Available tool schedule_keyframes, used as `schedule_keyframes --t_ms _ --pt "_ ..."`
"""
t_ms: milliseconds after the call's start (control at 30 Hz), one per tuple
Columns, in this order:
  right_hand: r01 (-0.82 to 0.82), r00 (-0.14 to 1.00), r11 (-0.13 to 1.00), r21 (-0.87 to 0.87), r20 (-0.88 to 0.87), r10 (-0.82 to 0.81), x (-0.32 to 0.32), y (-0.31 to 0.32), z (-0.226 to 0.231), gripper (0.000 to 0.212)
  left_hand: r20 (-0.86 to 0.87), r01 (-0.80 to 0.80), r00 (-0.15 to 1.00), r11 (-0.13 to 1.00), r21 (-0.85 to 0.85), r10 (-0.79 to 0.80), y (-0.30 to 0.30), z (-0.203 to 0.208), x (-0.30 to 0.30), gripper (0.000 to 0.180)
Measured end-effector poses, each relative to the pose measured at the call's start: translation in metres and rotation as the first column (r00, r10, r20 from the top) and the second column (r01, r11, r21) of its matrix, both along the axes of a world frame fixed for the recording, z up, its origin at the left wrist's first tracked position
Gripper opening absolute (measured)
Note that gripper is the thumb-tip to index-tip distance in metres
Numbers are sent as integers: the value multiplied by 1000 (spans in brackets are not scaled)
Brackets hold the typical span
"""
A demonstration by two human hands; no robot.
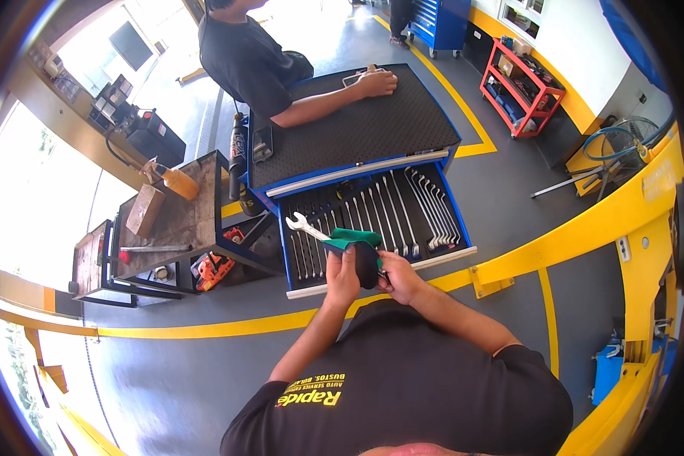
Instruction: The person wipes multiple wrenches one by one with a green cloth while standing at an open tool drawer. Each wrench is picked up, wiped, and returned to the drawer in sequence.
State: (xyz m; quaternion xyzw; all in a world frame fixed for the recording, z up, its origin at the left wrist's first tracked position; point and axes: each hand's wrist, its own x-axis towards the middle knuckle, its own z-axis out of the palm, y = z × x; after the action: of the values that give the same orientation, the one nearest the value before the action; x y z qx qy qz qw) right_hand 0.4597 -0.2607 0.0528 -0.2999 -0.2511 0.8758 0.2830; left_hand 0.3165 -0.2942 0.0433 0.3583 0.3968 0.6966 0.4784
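Note:
A silver wrench [305, 225] with an open jaw sticks out to the left from a green and black cloth [357, 237], both held above an open tool drawer [450, 257]. My left hand [343, 278] is closed around the cloth and the wrench within it, thumb on top. On the right side, my right hand [400, 277] pinches the cloth near the wrench's other end, which is mostly hidden. Beneath my hands, several combination wrenches [387, 213] lie in rows in the drawer's black liner, with offset wrenches [433, 209] at its right.
Behind the drawer is the blue cabinet's black ribbed top [349, 129], where a co-worker's hand [377, 83] rests by a small object. At left, a metal workbench [190, 228] bears an orange spray bottle [181, 183]. A yellow lift arm [577, 247] crosses at right.

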Motion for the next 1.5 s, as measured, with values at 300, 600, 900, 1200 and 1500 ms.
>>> schedule_keyframes --t_ms 300,600,900,1200,1500 --pt "-239 969 966 96 -44 244 -2 -8 27 28 246 -345 879 902 -261 408 29 27 -37 33" --pt "-112 942 870 480 331 -61 4 -7 -17 19 -129 5 991 966 -258 -40 1 -27 22 23" --pt "-784 223 374 494 788 -573 94 56 -104 33 -804 -319 539 822 -471 -252 8 -100 -51 28" --pt "-671 268 337 661 639 -721 113 42 -159 44 -896 -521 254 729 -444 -364 59 -114 -32 31" --pt "-667 257 290 686 578 -775 116 33 -155 43 -907 -430 2 818 -382 -422 97 -120 -29 53"
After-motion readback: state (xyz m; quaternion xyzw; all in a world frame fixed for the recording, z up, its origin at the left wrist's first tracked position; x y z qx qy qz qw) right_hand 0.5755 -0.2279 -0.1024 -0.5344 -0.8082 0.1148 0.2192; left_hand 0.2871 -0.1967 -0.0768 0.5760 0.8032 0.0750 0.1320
